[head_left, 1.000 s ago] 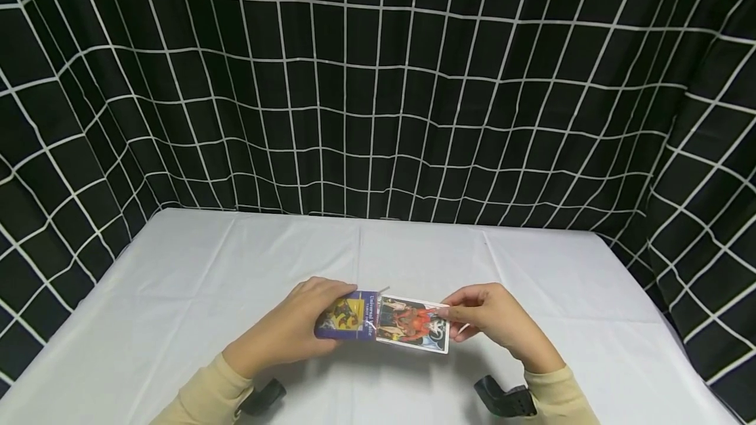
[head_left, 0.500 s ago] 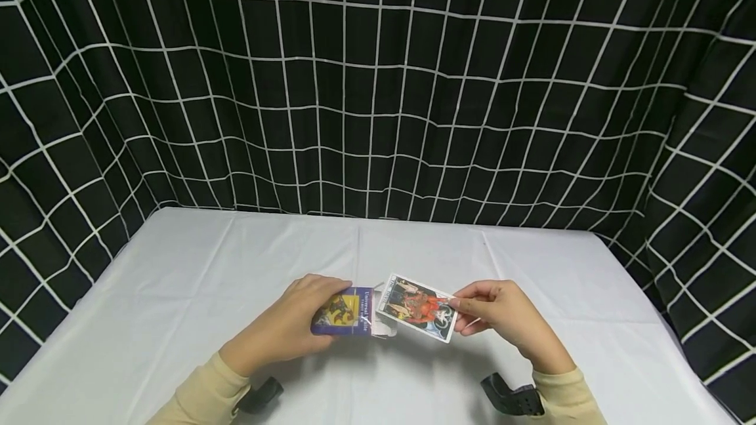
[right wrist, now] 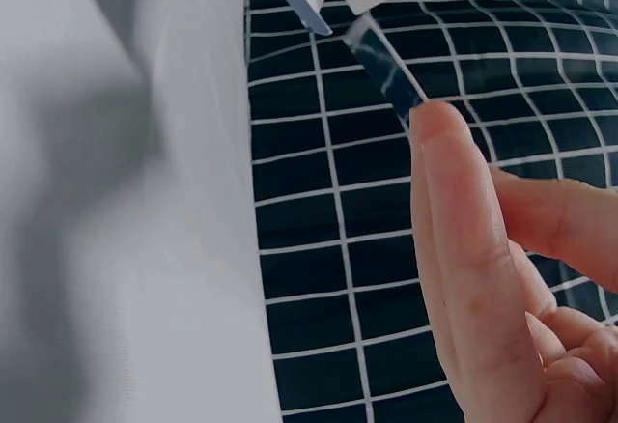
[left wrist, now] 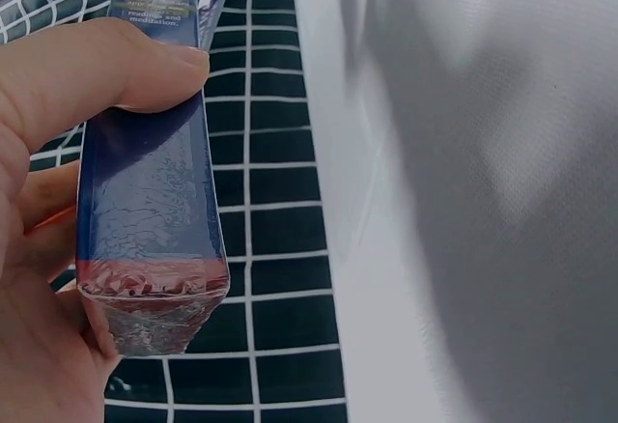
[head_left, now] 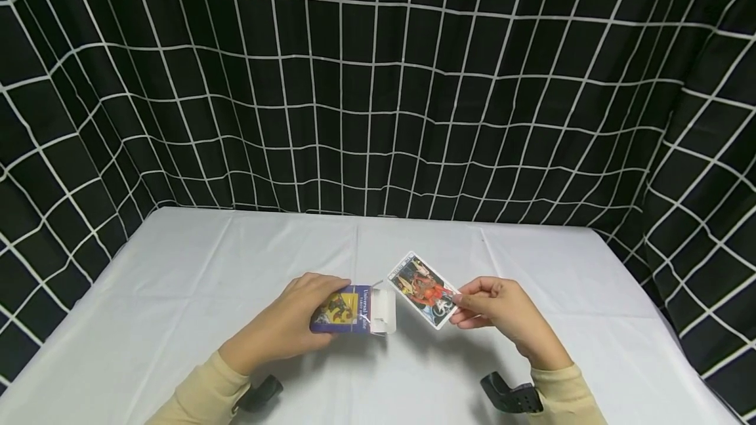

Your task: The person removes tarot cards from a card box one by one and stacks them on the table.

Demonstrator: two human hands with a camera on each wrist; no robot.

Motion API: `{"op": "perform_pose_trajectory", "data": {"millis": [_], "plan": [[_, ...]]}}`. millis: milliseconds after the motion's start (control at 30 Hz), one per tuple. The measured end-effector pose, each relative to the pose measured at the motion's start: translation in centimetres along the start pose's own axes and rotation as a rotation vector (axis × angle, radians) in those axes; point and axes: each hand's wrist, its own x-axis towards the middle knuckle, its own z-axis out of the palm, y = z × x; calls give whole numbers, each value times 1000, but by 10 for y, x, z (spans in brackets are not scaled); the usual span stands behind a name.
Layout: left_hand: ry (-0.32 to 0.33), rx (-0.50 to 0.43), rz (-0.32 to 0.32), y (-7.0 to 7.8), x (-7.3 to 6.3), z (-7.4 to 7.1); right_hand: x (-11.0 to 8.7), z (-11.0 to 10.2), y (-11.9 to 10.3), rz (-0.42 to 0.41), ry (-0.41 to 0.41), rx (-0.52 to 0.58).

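Observation:
A purple-blue tarot card box (head_left: 339, 310), with a yellow picture on its front, is held in my left hand (head_left: 282, 328), thumb on one side and fingers on the other. Its white flap (head_left: 384, 312) stands open toward the right. My right hand (head_left: 499, 312) pinches a tarot card (head_left: 422, 288) at its lower right edge between thumb and fingers. The card is tilted, its red-figure picture facing up, apart from the box mouth. In the left wrist view the box's narrow side (left wrist: 154, 191) shows under plastic wrap. The right wrist view catches the card (right wrist: 386, 66) nearly edge-on.
Both hands are above a table with a creased white cloth (head_left: 248, 248). A black curtain with white grid lines (head_left: 378, 84) surrounds its back and sides. Black wrist devices (head_left: 510, 395) sit under both sleeves.
The card has moved away from the box mouth, up and slightly right, and has turned clockwise. The box's white open end now shows. My left hand has barely shifted with the box.

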Motion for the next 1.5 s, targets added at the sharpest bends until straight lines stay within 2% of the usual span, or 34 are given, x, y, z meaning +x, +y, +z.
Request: {"op": "perform_pose_trajectory", "data": {"millis": [667,1100,1500], "plan": [[-4,-2,5,1,1,0,19,5,22,90,97,249],[-13,7,15,1,3,2,29,5,42,121,94,385],[-13,8,16,0,1,4,34,9,57,151,105,380]]}}
